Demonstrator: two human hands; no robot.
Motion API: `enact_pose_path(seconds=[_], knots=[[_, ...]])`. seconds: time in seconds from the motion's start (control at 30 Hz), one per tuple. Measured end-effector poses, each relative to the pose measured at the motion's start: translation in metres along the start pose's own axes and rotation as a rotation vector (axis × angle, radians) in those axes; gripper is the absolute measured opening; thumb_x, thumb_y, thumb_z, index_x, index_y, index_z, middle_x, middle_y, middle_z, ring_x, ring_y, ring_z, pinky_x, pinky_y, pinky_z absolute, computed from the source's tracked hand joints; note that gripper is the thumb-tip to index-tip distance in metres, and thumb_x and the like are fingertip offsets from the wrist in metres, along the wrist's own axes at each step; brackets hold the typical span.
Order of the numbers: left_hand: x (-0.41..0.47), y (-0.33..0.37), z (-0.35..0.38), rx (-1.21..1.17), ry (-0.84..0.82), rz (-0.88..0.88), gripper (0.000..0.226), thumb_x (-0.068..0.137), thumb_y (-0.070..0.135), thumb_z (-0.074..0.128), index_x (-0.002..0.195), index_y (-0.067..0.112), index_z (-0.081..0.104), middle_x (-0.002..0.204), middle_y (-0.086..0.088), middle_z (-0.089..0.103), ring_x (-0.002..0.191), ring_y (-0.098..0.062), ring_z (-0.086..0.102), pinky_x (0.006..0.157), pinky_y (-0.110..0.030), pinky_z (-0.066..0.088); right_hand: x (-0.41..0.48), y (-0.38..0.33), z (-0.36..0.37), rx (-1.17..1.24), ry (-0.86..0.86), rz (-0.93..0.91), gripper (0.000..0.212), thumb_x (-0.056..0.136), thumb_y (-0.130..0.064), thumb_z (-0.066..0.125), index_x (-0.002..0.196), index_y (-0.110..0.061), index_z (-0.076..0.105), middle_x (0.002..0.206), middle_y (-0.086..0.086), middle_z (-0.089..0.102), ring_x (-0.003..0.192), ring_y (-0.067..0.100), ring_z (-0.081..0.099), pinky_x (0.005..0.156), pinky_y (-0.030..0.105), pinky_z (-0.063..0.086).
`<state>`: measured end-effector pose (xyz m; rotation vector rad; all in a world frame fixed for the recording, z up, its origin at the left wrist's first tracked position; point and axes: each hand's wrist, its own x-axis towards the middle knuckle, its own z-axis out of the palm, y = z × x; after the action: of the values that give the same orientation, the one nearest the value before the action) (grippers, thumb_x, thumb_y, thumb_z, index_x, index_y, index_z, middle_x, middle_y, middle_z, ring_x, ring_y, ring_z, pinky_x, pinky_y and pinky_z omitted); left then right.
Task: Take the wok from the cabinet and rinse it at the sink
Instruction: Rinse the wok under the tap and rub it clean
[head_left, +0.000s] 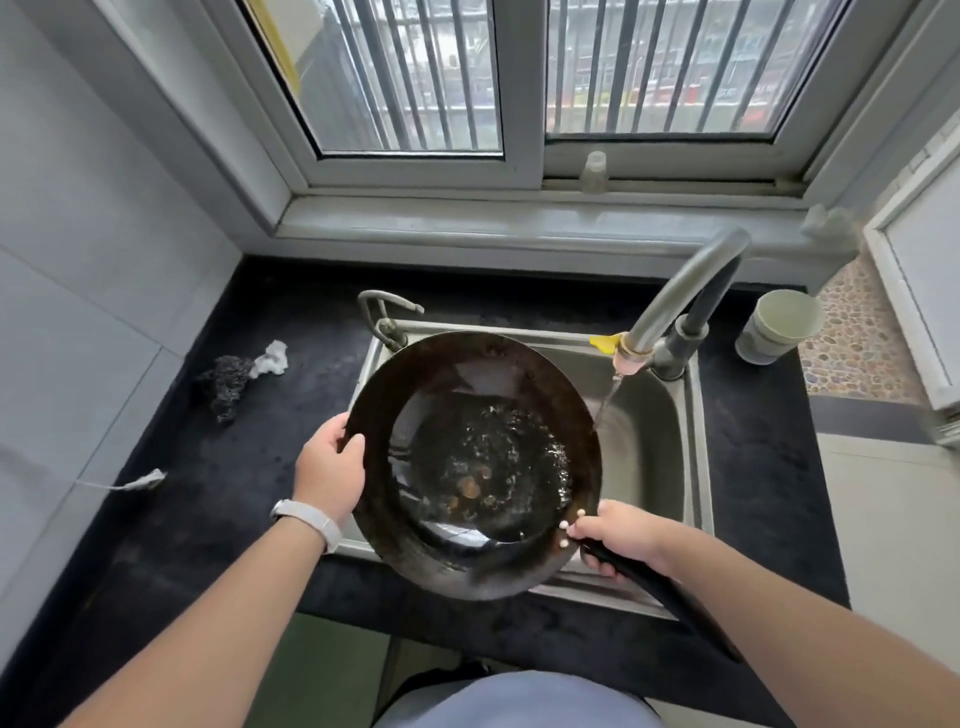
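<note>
A dark, worn wok (475, 462) is held over the steel sink (660, 441), tilted a little, with water and bubbles pooled in its bottom. My left hand (330, 470) grips the wok's left rim, thumb over the edge. My right hand (621, 538) is closed around the black handle where it meets the wok. The tall grey faucet (680, 291) runs a thin stream that falls just past the wok's right rim into the sink.
A black countertop (218, 519) surrounds the sink. A dark scouring pad (226, 384) and a white scrap lie at the left. A small second tap (384, 312) stands at the sink's back left. A grey cup (779, 325) sits at the right, a small bottle (594, 171) on the sill.
</note>
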<state>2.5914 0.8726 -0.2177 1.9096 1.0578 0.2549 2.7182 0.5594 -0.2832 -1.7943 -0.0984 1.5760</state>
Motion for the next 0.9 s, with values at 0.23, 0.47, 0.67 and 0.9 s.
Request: enact_pose_path(seconds=[0.23,0.47,0.67,0.9], knots=[[-0.007,0.001,0.002,-0.075,0.073,-0.005,0.033,0.096,0.006,0.051,0.123,0.021,0.062,0.112,0.003,0.069,0.105,-0.016,0.063,0.097,-0.036,0.049,0.012,-0.018,-0.026,-0.127,0.085,-0.134,0.022,0.094,-0.016,0.052,0.076,-0.003,0.054,0.062,0.018,0.055,0.047,0.024,0.046,0.044,0.03,0.038],[0.001,-0.001,0.014,-0.141,0.052,-0.049,0.032,0.097,0.004,0.051,0.124,0.018,0.061,0.112,0.001,0.069,0.109,-0.019,0.063,0.094,-0.03,0.047,-0.001,-0.043,-0.059,-0.162,0.16,-0.187,0.006,0.097,-0.012,0.053,0.094,-0.006,0.053,0.058,0.013,0.052,0.042,0.019,0.043,0.042,0.029,0.034],[0.013,-0.007,0.028,-0.228,0.012,-0.144,0.039,0.099,0.007,0.048,0.131,0.025,0.061,0.118,0.003,0.071,0.113,-0.019,0.064,0.102,-0.046,0.05,-0.022,-0.062,-0.071,-0.195,0.213,-0.214,0.007,0.098,-0.008,0.049,0.1,-0.004,0.055,0.044,-0.003,0.051,0.035,0.011,0.043,0.039,0.025,0.036],[0.032,-0.003,0.045,-0.407,-0.055,-0.272,0.042,0.102,0.005,0.043,0.107,0.038,0.069,0.107,0.006,0.075,0.106,-0.023,0.069,0.096,-0.049,0.054,-0.033,-0.071,-0.08,-0.24,0.34,-0.227,0.014,0.098,-0.014,0.049,0.087,-0.018,0.057,0.061,0.007,0.055,0.049,0.02,0.044,0.043,0.027,0.038]])
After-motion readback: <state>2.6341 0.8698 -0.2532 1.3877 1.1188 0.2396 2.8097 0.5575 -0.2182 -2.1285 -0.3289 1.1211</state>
